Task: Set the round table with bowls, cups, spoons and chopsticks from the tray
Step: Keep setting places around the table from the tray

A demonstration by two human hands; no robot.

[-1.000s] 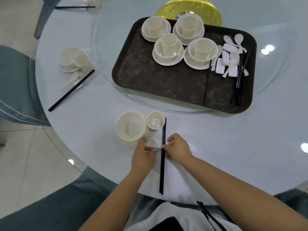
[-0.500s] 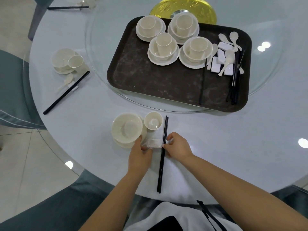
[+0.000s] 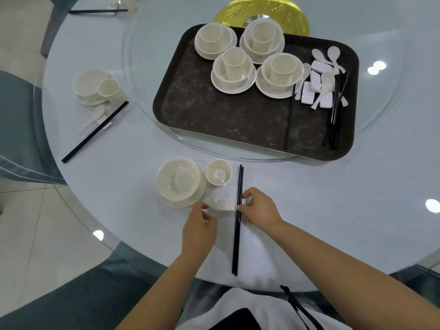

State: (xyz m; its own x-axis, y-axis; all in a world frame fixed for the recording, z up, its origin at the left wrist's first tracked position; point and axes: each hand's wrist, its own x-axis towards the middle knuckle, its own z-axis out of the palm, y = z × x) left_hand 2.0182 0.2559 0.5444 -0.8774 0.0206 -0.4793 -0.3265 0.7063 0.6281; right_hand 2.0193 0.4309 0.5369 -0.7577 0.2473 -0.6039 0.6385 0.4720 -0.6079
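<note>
A white chopstick rest (image 3: 223, 204) lies on the round table (image 3: 333, 198) in front of me, to the right of a cream bowl on a saucer (image 3: 179, 181) and just below a small cup (image 3: 218, 173). Black chopsticks (image 3: 237, 244) lie across the rest's right end. My right hand (image 3: 258, 209) pinches that end of the rest, thumb on the near side and forefinger on the far side of it. My left hand (image 3: 198, 225) has its fingertips curled close to the rest's left end; whether they touch it is unclear. The dark tray (image 3: 214, 120) holds several bowl-and-cup stacks (image 3: 234, 67), spoons and rests (image 3: 321, 84), and chopsticks (image 3: 334, 120).
The tray sits on a glass turntable (image 3: 142, 67) with a gold centre disc (image 3: 262, 13). A finished setting of bowl, cup (image 3: 108, 88), spoon and chopsticks (image 3: 95, 132) lies to the left. Another pair of chopsticks (image 3: 97, 11) lies at the far left. Grey-blue chairs (image 3: 14, 129) ring the table.
My left hand has slid back a little from the rest's left end, and the view has shifted slightly. The right hand has kept its hold, and the rest and chopsticks stay in place.
</note>
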